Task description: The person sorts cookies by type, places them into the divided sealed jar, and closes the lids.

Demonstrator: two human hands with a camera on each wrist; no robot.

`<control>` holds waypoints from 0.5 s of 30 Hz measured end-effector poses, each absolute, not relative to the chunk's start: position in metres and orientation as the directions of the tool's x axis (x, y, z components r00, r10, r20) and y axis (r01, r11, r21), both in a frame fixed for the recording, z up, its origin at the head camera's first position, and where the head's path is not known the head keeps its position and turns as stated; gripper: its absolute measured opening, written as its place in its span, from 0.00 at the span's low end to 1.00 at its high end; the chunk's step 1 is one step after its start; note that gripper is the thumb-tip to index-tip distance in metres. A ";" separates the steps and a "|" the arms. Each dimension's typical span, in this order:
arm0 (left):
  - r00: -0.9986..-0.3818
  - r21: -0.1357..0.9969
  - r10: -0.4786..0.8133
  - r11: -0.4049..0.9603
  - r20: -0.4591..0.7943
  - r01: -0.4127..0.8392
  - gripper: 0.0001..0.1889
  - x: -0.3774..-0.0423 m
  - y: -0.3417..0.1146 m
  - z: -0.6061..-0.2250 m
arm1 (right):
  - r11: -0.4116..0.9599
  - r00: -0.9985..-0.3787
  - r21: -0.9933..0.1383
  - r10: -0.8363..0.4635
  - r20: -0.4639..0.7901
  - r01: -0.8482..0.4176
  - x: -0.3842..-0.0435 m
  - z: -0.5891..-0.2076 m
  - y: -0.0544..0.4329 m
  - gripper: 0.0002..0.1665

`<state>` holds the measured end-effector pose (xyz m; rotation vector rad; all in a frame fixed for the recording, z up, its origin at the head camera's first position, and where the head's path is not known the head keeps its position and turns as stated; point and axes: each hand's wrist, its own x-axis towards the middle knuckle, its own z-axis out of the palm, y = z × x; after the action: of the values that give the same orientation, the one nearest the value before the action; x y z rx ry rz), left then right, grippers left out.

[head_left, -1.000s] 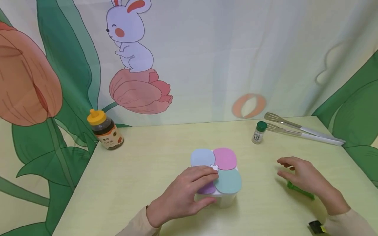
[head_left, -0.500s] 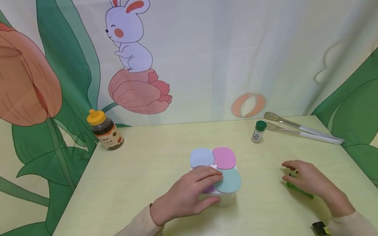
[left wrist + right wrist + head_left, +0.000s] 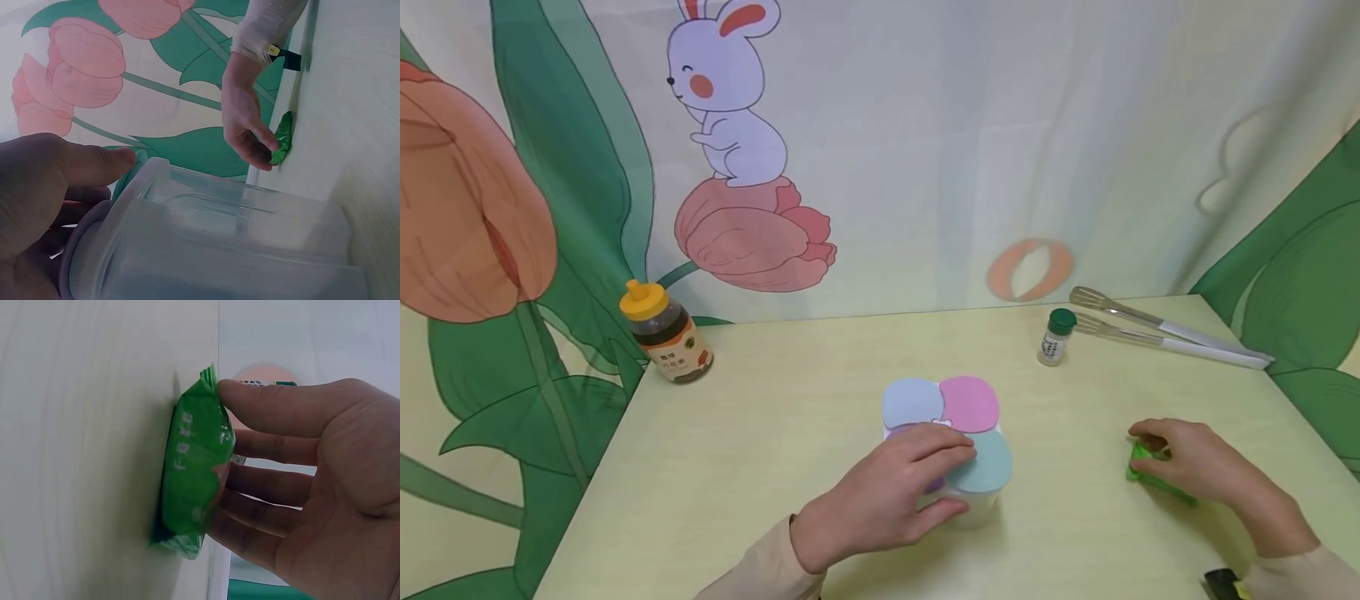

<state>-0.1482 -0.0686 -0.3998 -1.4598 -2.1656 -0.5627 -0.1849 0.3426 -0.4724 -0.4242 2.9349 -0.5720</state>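
My left hand (image 3: 891, 492) rests on the lid of a translucent container (image 3: 250, 231), fingers over the top and thumb at its near side. The lid has light blue, pink (image 3: 970, 403), teal and purple flaps, the purple one mostly covered by the hand. To the right, my right hand (image 3: 1195, 458) holds a small green snack packet (image 3: 197, 456) by its end. In the right wrist view the thumb lies on the packet's crimped end, with the other fingers behind it. The packet is at the tabletop, partly hidden by the hand in the head view.
A honey bottle (image 3: 670, 333) with a yellow cap stands at the back left. A green-capped seasoning jar (image 3: 1056, 337) and metal tongs (image 3: 1172, 329) are at the back right. A black-and-yellow item (image 3: 1223, 583) is at the right sleeve. A printed curtain hangs behind.
My right hand has moved slightly right and down, and its fingers have closed on the green packet. The left hand has slid a little to the right across the lid.
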 end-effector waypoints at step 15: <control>-0.360 0.106 0.760 0.363 0.542 0.926 0.20 -0.149 -0.060 -0.397 | 0.886 -0.943 -0.398 -0.308 -0.123 -0.237 -0.184 -0.474 0.353 0.28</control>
<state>-0.1493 -0.0602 -0.3972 -1.4687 -2.2276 -0.5629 -0.1839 0.3535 -0.4745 -0.4190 2.8712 -0.5721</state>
